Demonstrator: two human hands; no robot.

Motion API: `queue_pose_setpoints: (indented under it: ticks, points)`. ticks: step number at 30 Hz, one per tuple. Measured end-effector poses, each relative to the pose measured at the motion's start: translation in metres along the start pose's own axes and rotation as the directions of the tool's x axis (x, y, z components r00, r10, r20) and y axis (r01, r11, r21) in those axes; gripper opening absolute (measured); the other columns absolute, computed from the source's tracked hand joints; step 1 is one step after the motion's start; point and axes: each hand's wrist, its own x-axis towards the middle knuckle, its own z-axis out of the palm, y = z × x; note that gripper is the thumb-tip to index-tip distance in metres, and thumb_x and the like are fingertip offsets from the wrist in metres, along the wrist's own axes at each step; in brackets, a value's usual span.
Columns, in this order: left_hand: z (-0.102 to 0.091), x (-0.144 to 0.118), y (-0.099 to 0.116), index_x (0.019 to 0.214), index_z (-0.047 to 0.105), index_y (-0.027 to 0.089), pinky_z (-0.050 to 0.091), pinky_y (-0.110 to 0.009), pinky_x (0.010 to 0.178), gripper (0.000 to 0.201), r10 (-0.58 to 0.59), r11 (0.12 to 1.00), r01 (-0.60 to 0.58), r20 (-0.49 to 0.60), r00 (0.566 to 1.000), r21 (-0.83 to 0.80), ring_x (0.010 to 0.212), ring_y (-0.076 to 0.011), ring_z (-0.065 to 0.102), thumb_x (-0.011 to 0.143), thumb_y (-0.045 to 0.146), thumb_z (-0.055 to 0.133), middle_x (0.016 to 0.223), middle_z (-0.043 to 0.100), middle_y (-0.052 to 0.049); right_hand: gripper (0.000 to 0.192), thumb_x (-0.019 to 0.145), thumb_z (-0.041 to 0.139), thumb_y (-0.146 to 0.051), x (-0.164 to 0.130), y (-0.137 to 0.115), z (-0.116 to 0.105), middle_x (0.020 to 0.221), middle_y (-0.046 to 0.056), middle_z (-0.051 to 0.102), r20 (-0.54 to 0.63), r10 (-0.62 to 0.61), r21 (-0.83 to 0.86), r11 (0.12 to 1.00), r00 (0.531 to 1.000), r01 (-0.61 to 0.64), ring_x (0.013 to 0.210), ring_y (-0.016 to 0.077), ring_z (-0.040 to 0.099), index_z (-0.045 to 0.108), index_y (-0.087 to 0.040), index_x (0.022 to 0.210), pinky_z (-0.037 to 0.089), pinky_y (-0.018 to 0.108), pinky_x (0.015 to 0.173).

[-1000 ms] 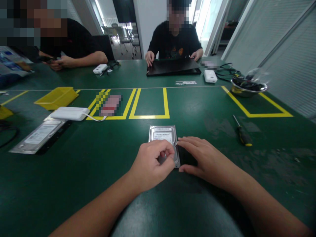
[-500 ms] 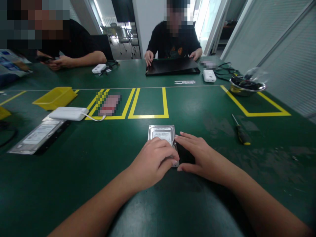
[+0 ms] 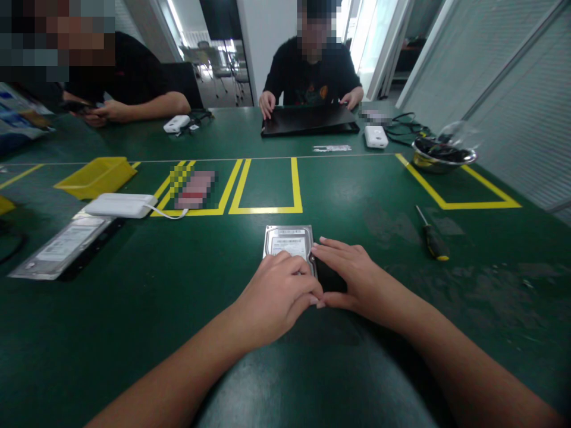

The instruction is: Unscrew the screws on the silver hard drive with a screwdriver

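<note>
Head view: lowered left hand (image 3: 282, 288) over hard drive (image 3: 286, 242), bunching fingertips beside loosely spread right hand (image 3: 354, 270); cannot tell left grip; probably steadying drive with right.

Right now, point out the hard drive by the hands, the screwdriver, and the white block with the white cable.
Hard drive (image 3: 289, 244): head view, on the label of its upper face.
Screwdriver (image 3: 432, 239): head view, on its handle.
White block (image 3: 116, 205): head view, on its top face.

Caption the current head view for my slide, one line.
Left hand over a hard drive, right hand at its right edge, a screwdriver lying to the right on the green table.
</note>
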Motion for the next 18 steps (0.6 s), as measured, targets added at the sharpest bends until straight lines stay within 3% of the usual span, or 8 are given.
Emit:
queue_pose_setpoints:
  ticks: [8, 18]
  points:
    - [0.0017, 0.0003, 0.0001, 0.091, 0.073, 0.029, 0.034, -0.037, 0.084, 0.016, -0.013, 0.999, 0.013, -0.004, 1.000, 0.044, 0.095, -0.0212, 0.051, 0.093, 0.022, 0.058, 0.095, 0.061, -0.001, 0.074, 0.077, 0.077, -0.037, 0.0006, 0.0036, 0.0055, 0.141, 0.019, 0.054, -0.036, -0.057, -0.034, 0.998, 0.998, 0.056, 0.137, 0.0331, 0.044, 0.047, -0.017, 0.141, 0.042, 0.055, 0.103]
    - [0.0024, 0.0000, 0.0010, 0.090, 0.073, 0.028, 0.034, -0.037, 0.082, 0.017, -0.009, 0.997, 0.009, -0.005, 1.000, 0.072, 0.093, -0.0213, 0.052, 0.094, 0.023, 0.058, 0.093, 0.062, -0.001, 0.081, 0.075, 0.079, -0.032, -0.0015, 0.0025, 0.0027, 0.145, 0.019, 0.050, 0.021, -0.083, -0.095, 0.992, 0.996, 0.084, 0.140, 0.0304, 0.040, 0.041, -0.013, 0.143, 0.042, 0.050, 0.104]
